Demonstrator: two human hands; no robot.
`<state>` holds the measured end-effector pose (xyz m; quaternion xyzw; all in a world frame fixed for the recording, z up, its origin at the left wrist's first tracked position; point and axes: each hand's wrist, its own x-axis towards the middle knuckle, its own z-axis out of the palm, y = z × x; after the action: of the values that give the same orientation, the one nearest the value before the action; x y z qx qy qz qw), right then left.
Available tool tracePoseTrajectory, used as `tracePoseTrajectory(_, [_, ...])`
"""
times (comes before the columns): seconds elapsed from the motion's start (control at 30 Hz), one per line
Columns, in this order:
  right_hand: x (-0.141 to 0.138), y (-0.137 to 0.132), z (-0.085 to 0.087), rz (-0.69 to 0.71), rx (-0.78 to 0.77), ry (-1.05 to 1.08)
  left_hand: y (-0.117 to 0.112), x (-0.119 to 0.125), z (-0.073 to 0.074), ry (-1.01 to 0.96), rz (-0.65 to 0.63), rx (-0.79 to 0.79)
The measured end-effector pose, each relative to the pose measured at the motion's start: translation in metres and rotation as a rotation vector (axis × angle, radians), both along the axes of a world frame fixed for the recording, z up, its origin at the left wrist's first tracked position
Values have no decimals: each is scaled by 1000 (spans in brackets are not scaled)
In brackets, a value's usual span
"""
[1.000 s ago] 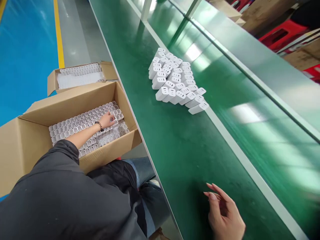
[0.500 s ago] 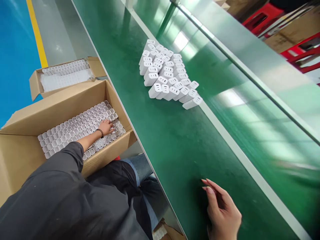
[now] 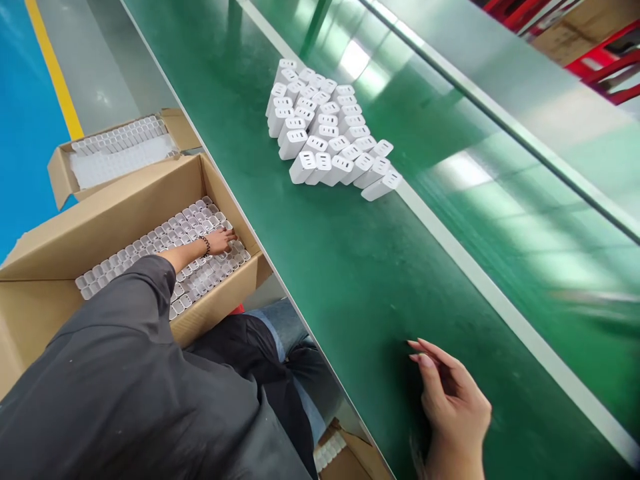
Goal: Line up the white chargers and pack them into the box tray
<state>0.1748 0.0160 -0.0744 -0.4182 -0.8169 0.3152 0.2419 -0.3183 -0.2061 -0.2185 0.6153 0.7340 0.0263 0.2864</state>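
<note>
My left hand (image 3: 220,241), with a dark bead bracelet at the wrist, reaches into a deep cardboard box (image 3: 165,175). Its fingers are apart and touch the tops of white charger shells (image 3: 145,243), which stand upright in tight rows with rounded, open-looking ends. Some fingertips are hidden among the shells. Low over the green tabletop (image 3: 340,267) is my right hand (image 3: 455,397), its fingers curled and the thumb close to the index finger; nothing shows in it. Farther up the table stands a cluster of white charger housings (image 3: 327,130), slotted ends facing up, some leaning.
Beyond the big box, a smaller open carton (image 3: 60,175) holds more white pieces and a translucent sheet. Another carton (image 3: 357,460) with white pieces sits below the table edge. A pale strip (image 3: 450,247) runs along the table. Red stools or crates (image 3: 615,60) stand at the far right.
My left hand has shifted toward the box's table-side wall, off the shells it was over. My right hand keeps its curled shape. The whole view has tilted slightly.
</note>
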Motion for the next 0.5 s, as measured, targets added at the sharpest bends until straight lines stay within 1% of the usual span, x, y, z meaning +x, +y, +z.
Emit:
tracePoseTrajectory(0.17, [0,-1,1,5,-31,2,-20,-3,6,148,113,-32])
tracePoseTrajectory(0.27, [-2,6,-2,28,-24,25,-25,0,16,248,160,-66])
tracePoseTrajectory(0.33, [-9,9,0,43,13,28,-23,6,29,303,144,-86])
tracePoseTrajectory(0.4, [-18,5,7,50,45,-2,-14,17,49,356,90,-96])
tracePoseTrajectory(0.47, [-25,-4,21,105,60,-10,9,33,72,411,-1,-76])
tracePoseTrajectory(0.5, [-26,-9,28,131,64,-5,27,44,83,427,-73,-47])
